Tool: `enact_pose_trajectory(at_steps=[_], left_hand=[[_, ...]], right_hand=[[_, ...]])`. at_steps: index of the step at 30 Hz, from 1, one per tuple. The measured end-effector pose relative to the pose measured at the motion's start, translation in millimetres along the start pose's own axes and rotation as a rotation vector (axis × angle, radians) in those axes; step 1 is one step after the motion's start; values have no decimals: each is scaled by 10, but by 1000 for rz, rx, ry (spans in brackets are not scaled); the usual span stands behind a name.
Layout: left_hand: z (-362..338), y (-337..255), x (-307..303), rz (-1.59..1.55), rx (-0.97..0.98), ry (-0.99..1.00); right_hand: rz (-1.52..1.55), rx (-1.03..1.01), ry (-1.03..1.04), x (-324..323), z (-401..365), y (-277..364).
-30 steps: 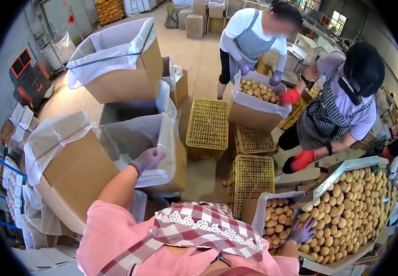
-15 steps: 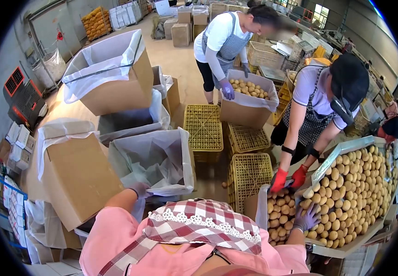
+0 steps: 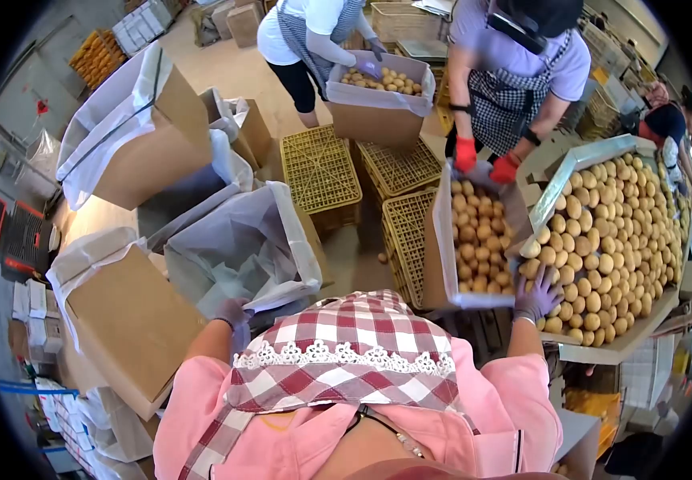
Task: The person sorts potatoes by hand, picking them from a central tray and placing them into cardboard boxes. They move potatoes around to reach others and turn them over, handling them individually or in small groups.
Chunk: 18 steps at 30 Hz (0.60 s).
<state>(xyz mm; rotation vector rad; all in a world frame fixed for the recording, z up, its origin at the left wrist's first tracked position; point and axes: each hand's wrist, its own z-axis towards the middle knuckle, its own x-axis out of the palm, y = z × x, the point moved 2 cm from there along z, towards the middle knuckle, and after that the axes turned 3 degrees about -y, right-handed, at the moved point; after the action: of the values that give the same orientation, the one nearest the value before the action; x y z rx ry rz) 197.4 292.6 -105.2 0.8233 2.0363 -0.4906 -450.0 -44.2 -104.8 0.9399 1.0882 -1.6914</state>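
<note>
Right hand (image 3: 536,298) and left hand (image 3: 236,312) flank the filled carton (image 3: 436,260) unevenly: the right is just beside its near right corner, the left well apart on its left. The right is unclenched, fingers spread against the round produce (image 3: 586,248) and gripping none that shows; the left curls at a liner edge, and whether it grasps is hard to tell.

Largest is the metal-edged tray (image 3: 560,188), to the right of the filled carton, its mouth meeting that side. Left of the filled carton, beyond the yellow crate (image 3: 404,236) that stands close against it, is the lined carton (image 3: 312,260), near whose front rim the left hand sits. The filled carton itself lies ahead of the right hand and slightly left, its long axis running away from the wearer. Smallest, a co-worker's red gloves (image 3: 465,154) are at its far end.
</note>
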Motion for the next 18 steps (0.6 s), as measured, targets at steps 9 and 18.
enact_pose_trajectory(at_steps=[9, 18], left_hand=[[112, 36, 97, -29, 112, -28], [17, -1826, -445, 128, 768, -3]], right_hand=[[27, -27, -235, 38, -33, -29], [33, -30, -267, -89, -77, -70]])
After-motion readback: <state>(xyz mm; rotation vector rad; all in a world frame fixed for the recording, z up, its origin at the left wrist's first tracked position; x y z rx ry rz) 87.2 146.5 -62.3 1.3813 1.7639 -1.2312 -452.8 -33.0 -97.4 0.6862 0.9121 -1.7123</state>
